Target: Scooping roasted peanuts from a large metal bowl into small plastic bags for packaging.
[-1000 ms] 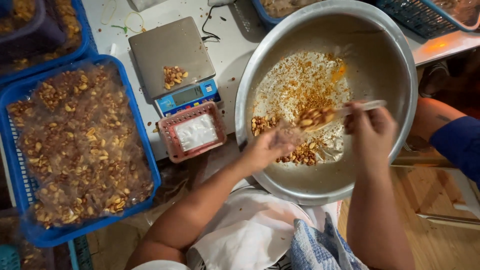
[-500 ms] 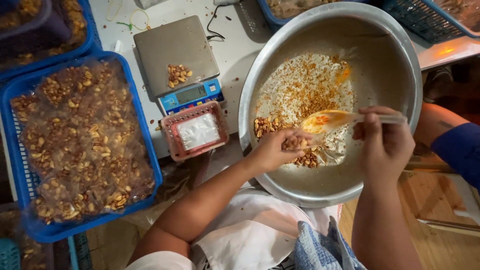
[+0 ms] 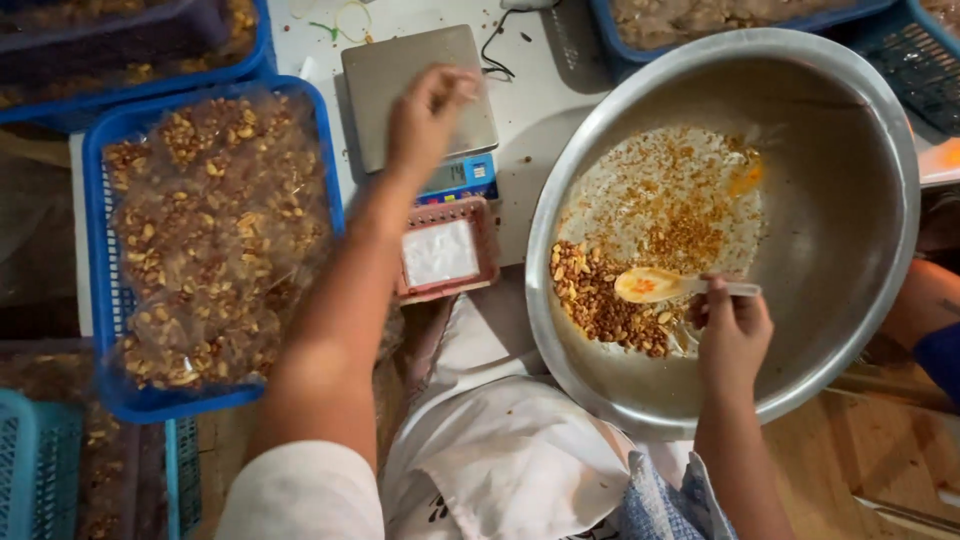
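A big steel bowl (image 3: 860, 200) holds a small heap of roasted peanuts (image 3: 600, 300) and scattered crumbs. My right hand (image 3: 733, 335) grips the handle of a plastic spoon (image 3: 650, 285), whose scoop rests over the peanuts. My left hand (image 3: 428, 110) reaches out over the grey platform of a kitchen scale (image 3: 385, 75), fingers bunched together; what they hold is hidden. A small pink tray (image 3: 440, 255) with a white pad sits just in front of the scale.
A blue basket (image 3: 215, 240) full of bagged peanuts stands at the left, with more blue baskets (image 3: 120, 40) behind it and at the top right. A teal crate (image 3: 40, 465) is at the lower left. Another person's arm (image 3: 920, 305) shows at the right edge.
My left hand has left the bowl and moved up left to the scale. The spoon has dropped from mid-air onto the peanut heap. The peanuts earlier on the scale are now hidden under my hand.
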